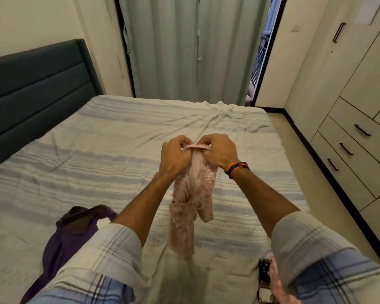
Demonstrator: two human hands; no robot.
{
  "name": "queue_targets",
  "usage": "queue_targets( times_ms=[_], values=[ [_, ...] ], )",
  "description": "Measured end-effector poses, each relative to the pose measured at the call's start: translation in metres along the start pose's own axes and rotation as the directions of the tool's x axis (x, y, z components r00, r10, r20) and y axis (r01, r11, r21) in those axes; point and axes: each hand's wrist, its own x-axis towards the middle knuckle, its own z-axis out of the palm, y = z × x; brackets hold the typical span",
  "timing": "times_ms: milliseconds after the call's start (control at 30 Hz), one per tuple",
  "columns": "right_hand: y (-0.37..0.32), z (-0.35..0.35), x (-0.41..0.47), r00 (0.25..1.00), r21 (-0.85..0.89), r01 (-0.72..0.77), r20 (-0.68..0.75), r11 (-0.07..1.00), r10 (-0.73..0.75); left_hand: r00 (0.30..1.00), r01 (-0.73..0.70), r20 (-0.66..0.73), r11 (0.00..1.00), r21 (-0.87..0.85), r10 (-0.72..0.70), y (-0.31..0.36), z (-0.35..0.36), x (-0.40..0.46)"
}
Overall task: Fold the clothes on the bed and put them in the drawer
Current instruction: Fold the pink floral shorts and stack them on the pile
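Above the bed (123, 137), the left hand (175, 155) and the right hand (220, 152) both pinch the top edge of one pink lace garment (192, 200), which hangs down. One purple garment (75, 229) lies on the bed, left of it. Three closed drawers (358, 137) stand right of the bed.

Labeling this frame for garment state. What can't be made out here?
Head view only:
- Pink lace garment: its type and shape; it hangs bunched from the left hand and right hand.
- Purple garment: partly covered by the left sleeve, cut by the bottom edge.
- Patterned clothes: mostly hidden by the right sleeve.
- Drawers: closed, contents unseen.
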Motion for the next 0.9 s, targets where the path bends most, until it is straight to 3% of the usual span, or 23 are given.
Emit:
queue_targets(
  times_ms=[200, 400, 567, 900],
  values=[
    [0.013, -0.022, 0.01, 0.996, 0.148, 0.004, -0.093, 0.989, 0.01, 0.997, 0.069, 0.025, 0.985, 0.158, -0.073, -0.017, 0.005, 0.001],
    [0.043, -0.043, 0.02, 0.98, 0.165, -0.01, -0.193, 0.986, 0.043, 0.991, 0.131, -0.028, 0.936, 0.327, -0.129, -0.014, 0.005, 0.003],
    [0.079, -0.067, 0.025, 0.951, 0.216, -0.1, -0.266, 0.971, 0.158, 0.972, 0.235, -0.09, 0.877, 0.419, -0.217, -0.016, -0.007, 0.0],
    [0.127, -0.081, 0.02, 0.925, 0.163, -0.299, -0.193, 0.94, 0.327, 0.923, 0.383, -0.219, 0.809, 0.447, -0.316, -0.006, -0.033, 0.007]
  ],
)
